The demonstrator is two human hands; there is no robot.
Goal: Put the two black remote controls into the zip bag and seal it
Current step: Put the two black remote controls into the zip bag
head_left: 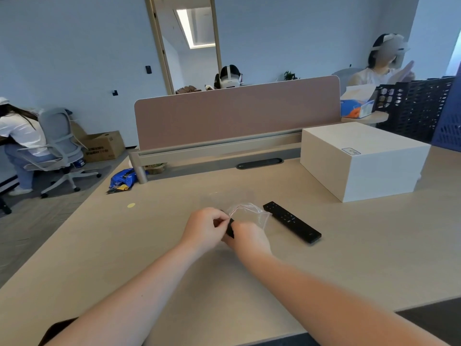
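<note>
Both hands meet mid-desk: left hand (207, 227) and right hand (245, 237) pinch one black remote (230, 228) at the clear zip bag (249, 213) mouth. Second remote (291, 222) lies just right; markings unreadable.

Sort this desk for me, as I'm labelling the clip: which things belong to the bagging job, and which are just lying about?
Job:
- zip bag, at both hands
- black remote gripped between left hand and right hand
- second black remote, lying on the desk

Lying about:
- white box
- yellow sticker
- blue packet
</note>
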